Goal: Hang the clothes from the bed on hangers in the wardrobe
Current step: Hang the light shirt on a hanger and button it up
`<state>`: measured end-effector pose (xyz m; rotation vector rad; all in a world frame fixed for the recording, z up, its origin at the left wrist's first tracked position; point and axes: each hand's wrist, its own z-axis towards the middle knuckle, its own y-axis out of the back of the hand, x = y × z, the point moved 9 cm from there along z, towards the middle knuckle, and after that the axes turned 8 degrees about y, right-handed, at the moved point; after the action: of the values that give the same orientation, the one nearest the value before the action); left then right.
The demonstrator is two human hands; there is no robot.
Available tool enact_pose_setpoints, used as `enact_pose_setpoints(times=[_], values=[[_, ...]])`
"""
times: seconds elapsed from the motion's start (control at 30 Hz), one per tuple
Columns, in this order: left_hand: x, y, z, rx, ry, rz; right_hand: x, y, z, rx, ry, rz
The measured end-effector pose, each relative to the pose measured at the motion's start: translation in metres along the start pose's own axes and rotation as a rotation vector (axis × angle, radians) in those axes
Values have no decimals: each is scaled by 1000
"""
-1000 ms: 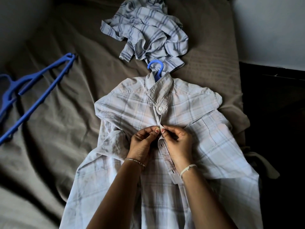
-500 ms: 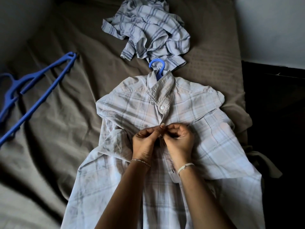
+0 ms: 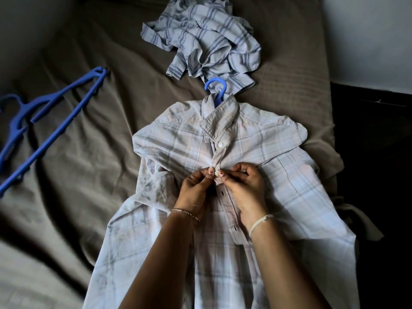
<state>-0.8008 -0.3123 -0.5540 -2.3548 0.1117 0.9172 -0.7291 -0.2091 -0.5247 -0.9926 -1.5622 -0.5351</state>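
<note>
Blue hanger point(image 3: 215, 89) inside plaid shirt point(image 3: 289, 175) | left hand point(image 3: 194, 192) pinches button placket point(image 3: 217, 159) | right hand point(image 3: 245, 188) pinches it

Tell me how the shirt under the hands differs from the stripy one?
The plaid shirt lies spread out; the striped shirt is crumpled. The plaid shirt has a blue hanger in its collar; the striped shirt shows none. The left hand and right hand pinch the plaid shirt, not the striped shirt. Both lie on the bed.
</note>
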Motion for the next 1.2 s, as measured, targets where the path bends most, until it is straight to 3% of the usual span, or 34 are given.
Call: enact_pose_setpoints(times=[0.13, 0.23, 0.33, 0.43, 0.57, 0.67, 0.8, 0.93, 1.07, 1.13, 1.2], values=[[-1, 3, 6, -26, 0, 40, 0, -1, 5, -7, -50, -50], [-8, 3, 3, -130, -68, 135, 9, 1, -2, 17, 100, -210], [-29, 7, -28, -335, -279, 540, 30, 6, -44, 73, 416, -573], [-39, 18, -74, -570, -500, 1051, 36, 12, -92, 136, 533, -994], [-37, 35, -94, -584, -486, 1208, 39, 25, -111, 81, 568, -1307], [-41, 27, -92, -578, -432, 1335, 51, 27, -112, 1, 637, -1280], [-57, 20, -93, -608, -370, 1416, 72, 27, -114, -38, 615, -1160], [-59, 8, -100, -571, -341, 1446, 73, 13, -127, 64, 560, -1051], [-56, 14, -110, -516, -318, 1316, 43, 10, -126, 201, 425, -1333], [-56, 18, -111, -517, -323, 1362, 33, 13, -122, 200, 335, -1492], [-54, 16, -112, -521, -338, 1446, 39, 7, -121, 156, 364, -1620]])
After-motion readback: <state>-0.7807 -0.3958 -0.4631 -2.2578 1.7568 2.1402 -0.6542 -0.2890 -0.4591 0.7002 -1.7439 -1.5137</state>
